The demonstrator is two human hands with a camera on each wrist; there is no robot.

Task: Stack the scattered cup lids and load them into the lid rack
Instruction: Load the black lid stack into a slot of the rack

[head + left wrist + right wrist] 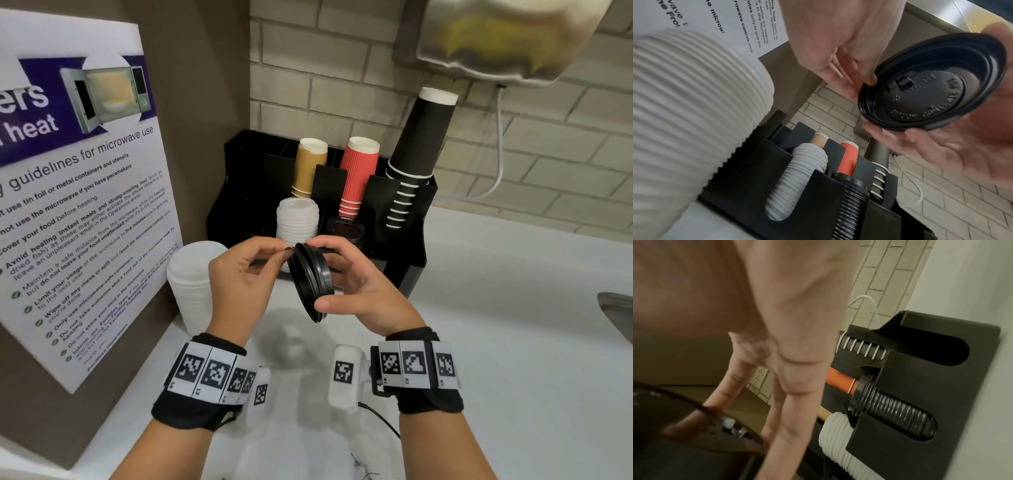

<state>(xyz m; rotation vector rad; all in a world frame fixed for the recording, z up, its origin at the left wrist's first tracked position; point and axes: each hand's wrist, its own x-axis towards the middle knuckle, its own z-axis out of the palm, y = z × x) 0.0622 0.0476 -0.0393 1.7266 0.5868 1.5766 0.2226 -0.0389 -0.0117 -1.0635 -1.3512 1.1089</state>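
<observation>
A small stack of black cup lids (311, 281) stands on edge in the air in front of the black lid rack (412, 246). My right hand (356, 284) grips the stack, thumb at its lower rim and fingers over the top. My left hand (246, 274) pinches the upper rim of the lids (929, 84) with thumb and fingertips. The rack (818, 186) holds a column of white lids (296, 222) and a column of black lids (344, 230). A tall stack of white lids (195, 284) stands on the counter left of my hands.
Gold cups (310, 168), red cups (359, 174) and dark cups (418, 150) stand upside down in the rack's rear slots. A microwave notice board (82, 192) leans on the left. A sink edge (616, 308) shows at right. A metal dispenser (496, 37) hangs overhead.
</observation>
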